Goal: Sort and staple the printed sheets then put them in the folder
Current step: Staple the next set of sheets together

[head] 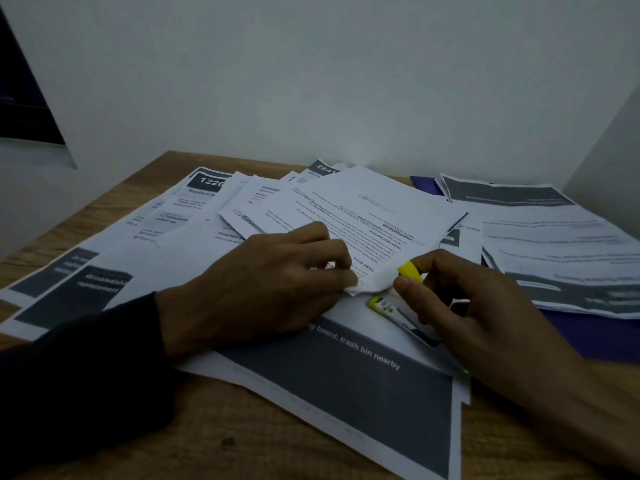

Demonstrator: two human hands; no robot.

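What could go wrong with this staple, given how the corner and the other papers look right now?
1. The sheet corner pinched by the left hand looks crumpled, so the staple may go in crooked.
2. The stapler in the right hand sits on loose printed sheets; one underneath might get caught.
3. The purple folder is partly buried under papers.
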